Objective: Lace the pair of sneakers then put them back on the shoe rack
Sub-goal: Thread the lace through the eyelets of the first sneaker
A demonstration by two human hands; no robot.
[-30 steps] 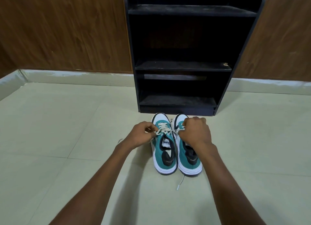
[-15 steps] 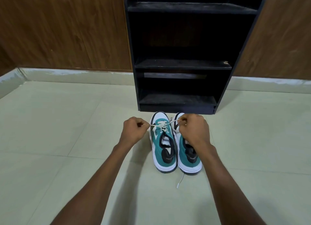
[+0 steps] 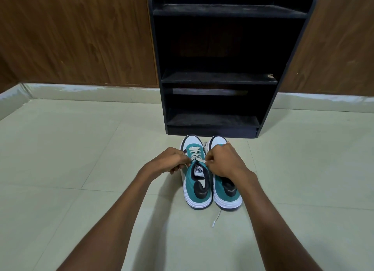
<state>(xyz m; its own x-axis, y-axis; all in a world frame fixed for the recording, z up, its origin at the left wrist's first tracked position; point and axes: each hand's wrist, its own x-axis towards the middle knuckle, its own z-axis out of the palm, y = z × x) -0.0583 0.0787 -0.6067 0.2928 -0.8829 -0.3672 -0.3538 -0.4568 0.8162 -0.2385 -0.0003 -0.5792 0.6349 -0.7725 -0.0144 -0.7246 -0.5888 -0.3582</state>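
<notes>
Sitting side by side on the pale tiled floor (image 3: 81, 159), heels toward the camera and toes toward the black shoe rack (image 3: 218, 78), just in front of its base: the pair of teal-and-white sneakers. Left sneaker (image 3: 197, 186) partly laced, cream lace (image 3: 194, 153) crossing the lower eyelets in a few rows, tongue with its label showing, upper eyelets bare. Right sneaker (image 3: 226, 191) touching the left along the inner side, its front half hidden under the right hand, so lacing there cannot be told. Left hand (image 3: 172, 161) curled nearly closed at the outer edge of the left sneaker, fingertips pinched on one end of the lace. Right hand (image 3: 223, 159) likewise curled, thumb and forefinger pinched on the other end of the same lace, drawn across the throat of the left sneaker between the two hands. Both forearms reaching in from the bottom of the view, bare. Trailing on the floor behind the heels, a thin white lace end (image 3: 217, 218) with a tip, coming from under the right sneaker; which shoe it belongs to, unclear. Rack standing upright against a brown wood-panelled wall (image 3: 77, 37), three dark shelves in view, a small pale chip at the right end of the middle shelf. Pale skirting (image 3: 91, 90) running along the foot of the wall on both sides of the rack.
</notes>
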